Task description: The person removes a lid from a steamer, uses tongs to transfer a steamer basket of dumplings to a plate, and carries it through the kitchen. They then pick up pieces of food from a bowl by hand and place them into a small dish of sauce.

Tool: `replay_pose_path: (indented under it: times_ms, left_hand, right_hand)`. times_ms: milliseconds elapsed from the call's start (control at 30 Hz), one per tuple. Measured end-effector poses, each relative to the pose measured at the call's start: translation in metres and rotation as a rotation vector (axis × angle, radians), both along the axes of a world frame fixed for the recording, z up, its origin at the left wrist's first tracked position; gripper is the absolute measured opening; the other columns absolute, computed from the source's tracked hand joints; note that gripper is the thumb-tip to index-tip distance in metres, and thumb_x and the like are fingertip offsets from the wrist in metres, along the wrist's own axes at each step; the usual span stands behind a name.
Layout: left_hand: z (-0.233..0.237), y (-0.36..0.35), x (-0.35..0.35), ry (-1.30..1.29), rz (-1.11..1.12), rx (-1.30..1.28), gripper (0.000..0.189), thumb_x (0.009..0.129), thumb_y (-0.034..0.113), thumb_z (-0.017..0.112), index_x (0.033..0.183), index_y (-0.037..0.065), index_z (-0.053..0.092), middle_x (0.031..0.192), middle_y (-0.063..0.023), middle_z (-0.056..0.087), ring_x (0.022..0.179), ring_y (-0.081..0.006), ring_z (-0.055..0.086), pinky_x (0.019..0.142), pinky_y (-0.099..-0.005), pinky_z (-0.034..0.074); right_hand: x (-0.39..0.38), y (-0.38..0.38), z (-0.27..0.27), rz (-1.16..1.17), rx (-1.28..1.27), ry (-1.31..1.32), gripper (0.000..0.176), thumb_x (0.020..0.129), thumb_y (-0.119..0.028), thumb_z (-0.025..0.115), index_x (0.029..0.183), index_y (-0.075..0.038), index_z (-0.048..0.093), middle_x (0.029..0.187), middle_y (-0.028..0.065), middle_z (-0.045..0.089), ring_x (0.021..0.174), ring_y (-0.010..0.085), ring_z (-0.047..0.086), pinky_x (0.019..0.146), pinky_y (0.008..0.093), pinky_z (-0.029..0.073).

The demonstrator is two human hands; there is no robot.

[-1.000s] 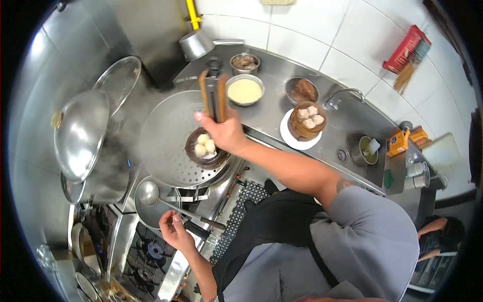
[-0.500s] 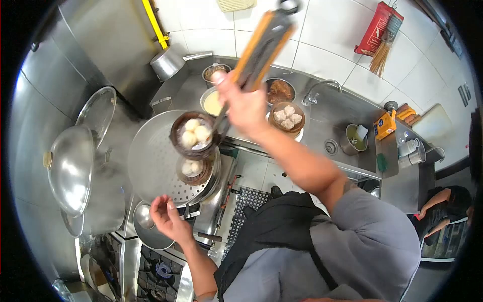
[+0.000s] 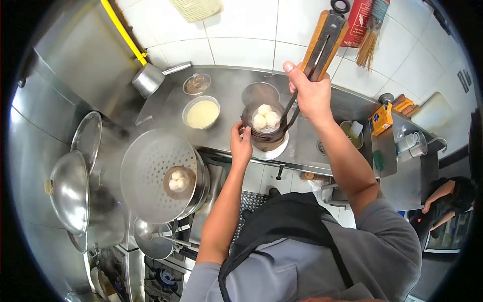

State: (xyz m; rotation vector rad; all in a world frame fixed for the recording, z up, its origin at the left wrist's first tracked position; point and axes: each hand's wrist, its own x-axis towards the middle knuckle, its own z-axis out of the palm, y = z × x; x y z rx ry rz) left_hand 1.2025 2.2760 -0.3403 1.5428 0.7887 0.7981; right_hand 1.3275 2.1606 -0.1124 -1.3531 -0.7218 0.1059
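My right hand (image 3: 313, 95) is wrapped round the wooden handles of a pair of tongs (image 3: 324, 48), whose metal jaws grip the right side of a small round steamer basket (image 3: 266, 135). Several white buns (image 3: 265, 119) sit inside that basket. At its left side is my left hand (image 3: 241, 146), thumb by the rim and fingers against the wall. The basket is over another steamer basket (image 3: 270, 145) on a white plate (image 3: 282, 149), hiding what the lower one holds.
On the left, a large perforated steamer tray (image 3: 146, 166) carries another basket of buns (image 3: 177, 180), with steam around. A bowl of yellow liquid (image 3: 201, 112) and a smaller bowl (image 3: 196, 84) stand on the steel counter. The sink (image 3: 307, 143) lies right; a person (image 3: 447, 204) is far right.
The basket of buns has moved right, from above the steamer tray to over the basket on the plate. My left hand has come from beside the steamer to the basket's side.
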Motion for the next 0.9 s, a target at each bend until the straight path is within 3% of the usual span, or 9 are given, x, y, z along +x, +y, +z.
replay_pose_path:
  times_ms: [200,233,433,633,733,900]
  left_hand:
    - [-0.007,-0.007,0.017,0.082,-0.005,0.032,0.046,0.097,0.025,0.06,0.132,-0.003,0.051,0.128,-0.0205,0.06,0.121,-0.0291,0.057,0.103,-0.0383,0.043]
    - [-0.004,-0.008,0.018,0.095,0.006,0.058,0.046,0.097,0.025,0.061,0.132,-0.004,0.051,0.128,-0.0208,0.06,0.121,-0.0294,0.057,0.102,-0.0385,0.043]
    - [-0.011,-0.007,0.025,0.087,0.085,0.137,0.044,0.095,0.022,0.063,0.13,-0.003,0.053,0.123,-0.0212,0.063,0.115,-0.0314,0.061,0.098,-0.0393,0.046]
    - [-0.009,-0.014,0.025,0.12,0.132,0.154,0.043,0.094,0.02,0.063,0.128,-0.004,0.053,0.125,-0.0219,0.06,0.114,-0.0321,0.059,0.098,-0.0402,0.045]
    - [0.004,-0.013,0.018,0.143,0.113,0.638,0.048,0.091,0.021,0.065,0.132,-0.001,0.052,0.134,-0.0244,0.052,0.122,-0.0379,0.051,0.104,-0.0442,0.04]
    - [0.023,-0.017,0.015,0.374,-0.041,0.884,0.052,0.09,0.035,0.066,0.136,0.014,0.055,0.144,-0.0229,0.042,0.13,-0.0434,0.039,0.106,-0.0545,0.033]
  right_hand:
    - [0.031,0.002,-0.022,-0.036,-0.05,0.026,0.035,0.088,-0.027,0.076,0.065,-0.008,0.057,0.057,-0.002,0.053,0.052,0.0069,0.049,0.05,0.0251,0.04]
    - [0.034,0.006,-0.024,-0.083,-0.047,0.008,0.039,0.088,-0.028,0.076,0.061,-0.006,0.057,0.056,-0.0055,0.048,0.052,0.0042,0.042,0.047,0.0275,0.035]
    - [0.043,0.004,-0.029,0.021,-0.013,0.098,0.032,0.087,-0.028,0.076,0.07,-0.004,0.064,0.057,-0.0047,0.051,0.054,0.005,0.045,0.05,0.027,0.038]
    - [0.057,-0.008,-0.019,0.152,0.054,0.026,0.026,0.087,-0.026,0.076,0.082,-0.001,0.068,0.067,-0.0019,0.061,0.063,0.0065,0.054,0.058,0.0249,0.043]
    - [0.06,-0.027,0.011,0.133,0.212,-0.022,0.019,0.089,-0.017,0.072,0.088,0.001,0.067,0.078,0.0052,0.066,0.071,0.0121,0.061,0.067,0.0275,0.048]
    - [0.063,-0.033,0.032,0.253,0.468,-0.01,0.014,0.091,-0.011,0.068,0.092,0.003,0.065,0.079,0.0082,0.065,0.074,0.0171,0.062,0.071,0.034,0.052]
